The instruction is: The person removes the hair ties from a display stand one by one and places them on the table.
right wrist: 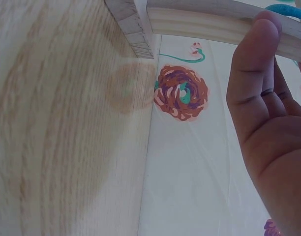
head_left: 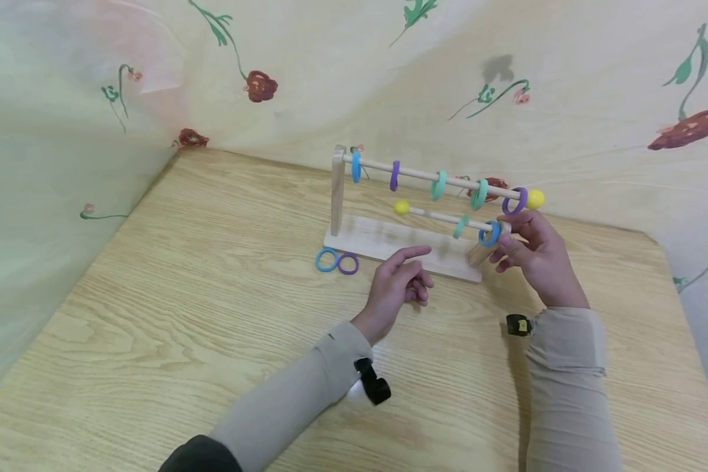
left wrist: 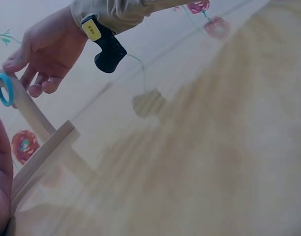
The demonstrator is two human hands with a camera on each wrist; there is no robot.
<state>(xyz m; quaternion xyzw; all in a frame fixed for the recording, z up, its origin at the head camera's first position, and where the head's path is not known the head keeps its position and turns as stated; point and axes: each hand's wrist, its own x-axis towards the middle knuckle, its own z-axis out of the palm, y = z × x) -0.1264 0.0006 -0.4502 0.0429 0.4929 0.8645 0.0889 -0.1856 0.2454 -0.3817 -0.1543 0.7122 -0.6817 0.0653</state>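
Note:
A wooden stand has a long base point(head_left: 377, 237), a tall left post point(head_left: 337, 193) and a shorter right post point(head_left: 479, 254). My right hand point(head_left: 539, 259) grips the top of the short post, its thumb point(right wrist: 258, 54) along the wood. Close by the thumb, a blue ring point(head_left: 496, 231) hangs on the lower rod point(head_left: 442, 217), with a mint green ring point(head_left: 461, 226) farther along. Several blue, purple and green rings hang from the upper rod point(head_left: 415, 173). In front of the base, my left hand point(head_left: 392, 288) holds nothing, index finger extended and other fingers loosely bent.
A loose blue ring point(head_left: 327, 270) and a purple ring point(head_left: 348, 273) lie side by side on the wood-grain table point(head_left: 212, 295), before the base's left end. Yellow balls cap the lower rod's left end point(head_left: 401, 207) and the upper rod's right end point(head_left: 534, 198). Flowered cloth point(head_left: 342, 65) hangs behind.

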